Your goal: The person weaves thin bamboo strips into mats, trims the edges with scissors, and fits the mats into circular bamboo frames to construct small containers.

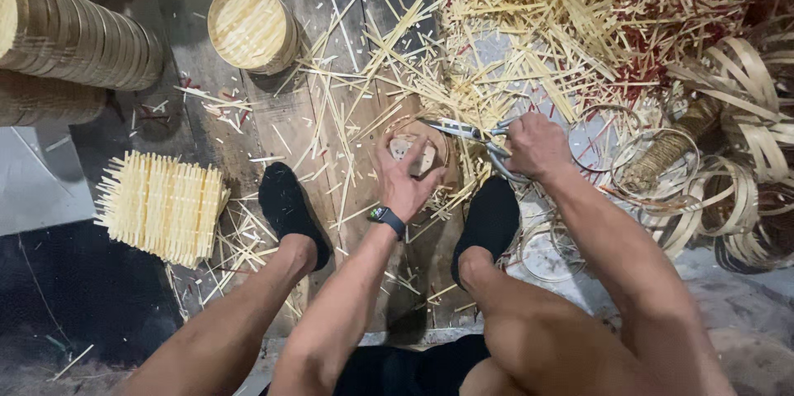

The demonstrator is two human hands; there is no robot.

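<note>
Plank floor (207, 127): bamboo strips (529, 7) littered; right hand (536, 146) grips scissors (471, 131).

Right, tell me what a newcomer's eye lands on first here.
First the hands at centre: the right hand grips scissors, while the left hand presses on a round woven piece between the feet. Next comes the heap of pale bamboo strips strewn across the top and right. A square mat of slats lies at left, below a row of stacked round frames.
</note>
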